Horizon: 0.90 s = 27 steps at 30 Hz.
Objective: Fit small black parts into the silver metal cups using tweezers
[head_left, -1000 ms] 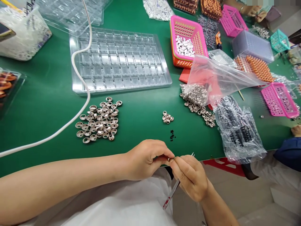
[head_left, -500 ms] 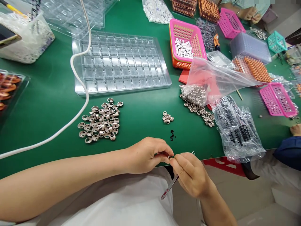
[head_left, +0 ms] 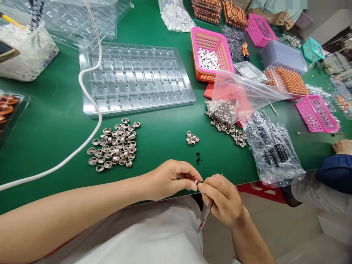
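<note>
At the near edge of the green table [head_left: 55, 117], my left hand [head_left: 167, 179] pinches a small silver metal cap [head_left: 197, 182] between thumb and fingertips. My right hand [head_left: 222, 200] is closed round metal tweezers [head_left: 205, 217] with a red-marked end, and its fingertips meet the cap. A pile of silver caps [head_left: 114, 145] lies to the left. A small cluster of caps [head_left: 191, 138] and a few tiny black parts [head_left: 198, 158] lie just beyond my hands.
A clear compartment tray [head_left: 134, 79] and a white cable [head_left: 90, 106] lie ahead. An open plastic bag spilling caps [head_left: 233, 102], a bag of black parts [head_left: 272, 150], pink baskets [head_left: 211, 53] and orange parts [head_left: 291, 79] stand at the right. Another person's hands [head_left: 280, 16] work at the far right.
Both hands stay pinched together at the table edge. The tweezers have swung from a slant to more upright, with the red end nearer my right hand. The camera drifted slightly.
</note>
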Available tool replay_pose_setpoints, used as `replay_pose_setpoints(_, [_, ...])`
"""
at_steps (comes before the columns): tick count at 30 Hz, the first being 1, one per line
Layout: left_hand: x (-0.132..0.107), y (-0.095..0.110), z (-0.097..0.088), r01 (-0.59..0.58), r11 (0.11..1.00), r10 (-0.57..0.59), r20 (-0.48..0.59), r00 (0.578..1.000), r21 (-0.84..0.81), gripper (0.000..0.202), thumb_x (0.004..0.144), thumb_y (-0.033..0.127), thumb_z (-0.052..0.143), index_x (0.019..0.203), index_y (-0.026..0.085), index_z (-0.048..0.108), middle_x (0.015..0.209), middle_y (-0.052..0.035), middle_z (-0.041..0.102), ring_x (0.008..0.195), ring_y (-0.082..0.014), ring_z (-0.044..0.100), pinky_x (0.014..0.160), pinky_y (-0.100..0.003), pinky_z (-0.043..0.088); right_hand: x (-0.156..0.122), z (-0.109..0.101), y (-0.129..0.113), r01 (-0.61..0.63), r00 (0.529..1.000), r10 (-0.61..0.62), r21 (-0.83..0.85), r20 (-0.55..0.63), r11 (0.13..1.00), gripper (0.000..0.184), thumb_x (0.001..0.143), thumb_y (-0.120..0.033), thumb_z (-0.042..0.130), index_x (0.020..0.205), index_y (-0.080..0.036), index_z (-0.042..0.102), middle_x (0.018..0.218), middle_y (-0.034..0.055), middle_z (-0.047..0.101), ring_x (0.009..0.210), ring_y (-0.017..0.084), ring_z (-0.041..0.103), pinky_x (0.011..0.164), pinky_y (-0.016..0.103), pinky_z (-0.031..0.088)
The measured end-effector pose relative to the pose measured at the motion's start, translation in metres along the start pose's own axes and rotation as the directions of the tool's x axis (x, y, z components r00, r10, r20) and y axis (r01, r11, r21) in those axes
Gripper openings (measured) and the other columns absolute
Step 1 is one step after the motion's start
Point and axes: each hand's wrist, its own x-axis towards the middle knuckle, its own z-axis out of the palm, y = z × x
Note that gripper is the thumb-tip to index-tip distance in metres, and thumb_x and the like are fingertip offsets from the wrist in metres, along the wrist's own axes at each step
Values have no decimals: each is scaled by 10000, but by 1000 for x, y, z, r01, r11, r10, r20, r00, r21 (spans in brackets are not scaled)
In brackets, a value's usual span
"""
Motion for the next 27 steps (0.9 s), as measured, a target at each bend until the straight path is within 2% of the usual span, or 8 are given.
replay_pose_setpoints(3, [2,-3,0,79,972,-75,26,997,-223,104,837,155,722,935,139,753,866,-23,737,782,-122,673,747,-218,563,-1,5,-3,-57,989,60,32,-135,998,300,904,-14,590,1181,-125,616,906,79,671,776,146,610,640,284,530])
replay_pose_setpoints(6, [2,-4,-1,161,917,-139,84,987,-366,106,827,156,748,932,144,753,847,-8,742,773,-104,665,757,-203,553,2,9,-8,-105,964,111,37,-240,994,323,874,-14,650,1167,-148,624,880,59,668,761,140,624,623,272,553])
replay_pose_setpoints(12, [3,-3,0,189,883,-171,80,982,-429,124,780,131,785,901,144,759,840,-5,744,765,-99,657,750,-201,544,2,15,-12,-125,946,135,53,-293,991,329,852,9,666,1139,-149,637,860,55,665,733,140,631,598,275,554])
replay_pose_setpoints(16, [2,-3,1,169,919,-162,49,986,-357,125,768,152,786,890,141,760,831,-6,721,759,-105,646,734,-204,537,-5,15,-8,-118,961,123,34,-247,992,349,888,-12,626,1197,-173,628,880,52,671,748,137,625,612,284,554])
replay_pose_setpoints(21, [0,0,0,135,980,-131,38,991,-148,156,815,211,746,945,126,761,875,-37,717,771,-129,661,721,-217,540,-14,6,-1,45,995,-52,-80,-81,996,312,940,-52,548,1233,-118,631,947,98,696,805,173,636,654,340,544])
replay_pose_setpoints(24, [-2,2,0,62,998,-63,32,998,28,164,850,224,716,965,121,771,874,-52,720,763,-137,663,703,-217,532,-13,-2,-1,118,992,-121,-147,-16,982,294,947,-62,528,1216,-90,645,973,112,708,835,194,639,656,356,531])
replay_pose_setpoints(27, [-3,0,1,-37,989,36,16,999,143,157,876,216,696,974,124,777,853,-57,728,748,-136,663,695,-210,522,-8,-7,-4,145,989,-142,-177,32,973,282,957,-65,495,1191,-69,652,998,125,711,850,204,634,643,360,512])
